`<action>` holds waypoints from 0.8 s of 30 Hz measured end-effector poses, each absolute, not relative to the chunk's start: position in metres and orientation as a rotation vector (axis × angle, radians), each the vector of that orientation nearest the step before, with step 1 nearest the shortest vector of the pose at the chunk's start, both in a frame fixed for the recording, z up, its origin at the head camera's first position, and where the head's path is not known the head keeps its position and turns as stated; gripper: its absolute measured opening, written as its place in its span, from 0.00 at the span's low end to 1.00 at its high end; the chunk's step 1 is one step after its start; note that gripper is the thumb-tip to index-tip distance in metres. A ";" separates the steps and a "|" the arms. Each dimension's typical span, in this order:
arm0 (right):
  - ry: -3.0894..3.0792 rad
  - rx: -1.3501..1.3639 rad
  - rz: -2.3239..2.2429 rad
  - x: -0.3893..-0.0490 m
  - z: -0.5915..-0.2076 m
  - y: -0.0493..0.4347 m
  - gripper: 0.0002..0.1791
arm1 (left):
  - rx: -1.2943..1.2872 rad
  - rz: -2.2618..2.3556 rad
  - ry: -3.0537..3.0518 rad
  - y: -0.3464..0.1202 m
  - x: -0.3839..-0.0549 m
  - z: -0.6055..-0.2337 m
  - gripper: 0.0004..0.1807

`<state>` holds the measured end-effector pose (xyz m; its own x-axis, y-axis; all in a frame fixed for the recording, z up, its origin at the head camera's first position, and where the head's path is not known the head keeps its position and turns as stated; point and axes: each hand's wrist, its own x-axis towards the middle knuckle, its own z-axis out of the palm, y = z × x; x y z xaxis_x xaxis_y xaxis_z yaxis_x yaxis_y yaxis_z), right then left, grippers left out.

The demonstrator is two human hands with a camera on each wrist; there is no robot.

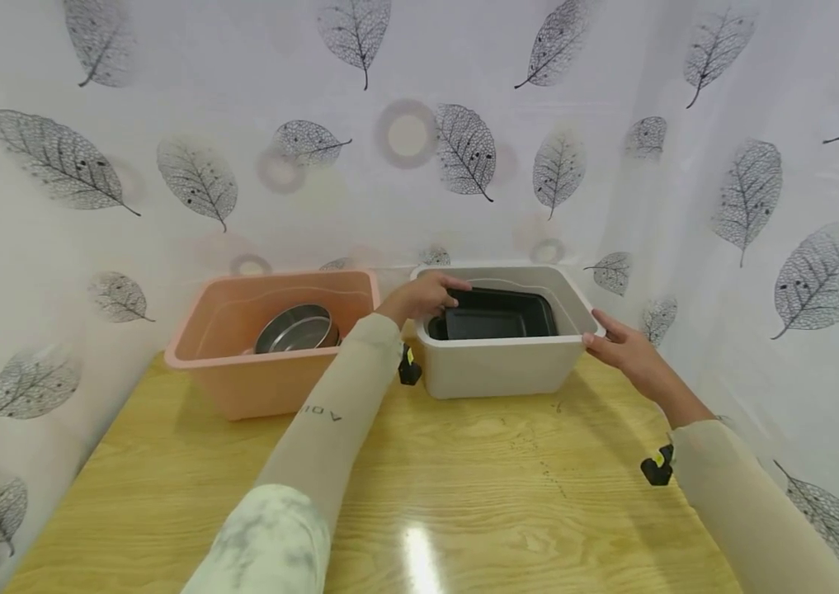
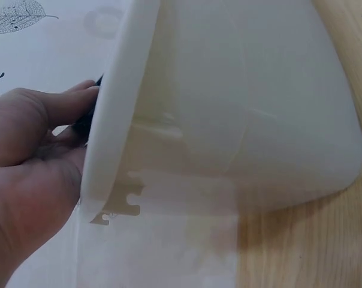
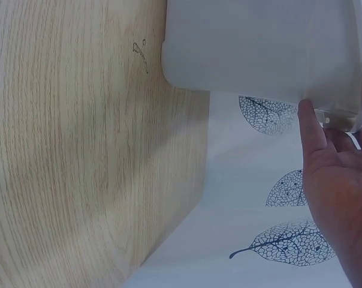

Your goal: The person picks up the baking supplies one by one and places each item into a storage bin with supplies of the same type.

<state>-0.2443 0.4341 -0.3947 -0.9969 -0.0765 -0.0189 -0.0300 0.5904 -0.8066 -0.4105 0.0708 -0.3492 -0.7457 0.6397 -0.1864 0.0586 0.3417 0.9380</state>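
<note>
A white plastic bin (image 1: 497, 369) stands at the back of the table with black rectangular baking pans (image 1: 504, 320) inside. My left hand (image 1: 422, 297) reaches over the bin's left rim and grips the edge of a black pan between thumb and fingers. In the left wrist view the bin's wall hides most of that pan. At the bin's right front corner, my right hand (image 1: 623, 351) holds the rim. The right wrist view has its thumb (image 3: 313, 129) against the outer wall, with the other fingers partly hidden behind the rim.
To the left, a pink plastic bin (image 1: 263, 388) contains a round metal pan (image 1: 296, 328). Both bins stand on a wood-grain table (image 1: 478, 478). A white curtain (image 1: 241, 99) printed with dark leaves hangs close behind and at the sides.
</note>
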 end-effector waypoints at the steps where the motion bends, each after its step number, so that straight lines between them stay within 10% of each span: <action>1: 2.751 -0.094 -1.404 -0.244 -0.395 0.434 0.46 | 0.615 1.432 2.077 0.070 -0.411 -0.348 0.31; 24: 2.798 -0.080 -1.360 -0.244 -0.396 0.434 0.46 | 0.774 1.751 1.921 0.017 -0.398 -0.341 0.31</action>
<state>-0.2439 0.4343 -0.3963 -0.9982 -0.0593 -0.0045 -0.0331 0.6167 -0.7865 -0.3980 0.0173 -0.3409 -0.7535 0.6549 0.0569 0.1170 0.0485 0.9920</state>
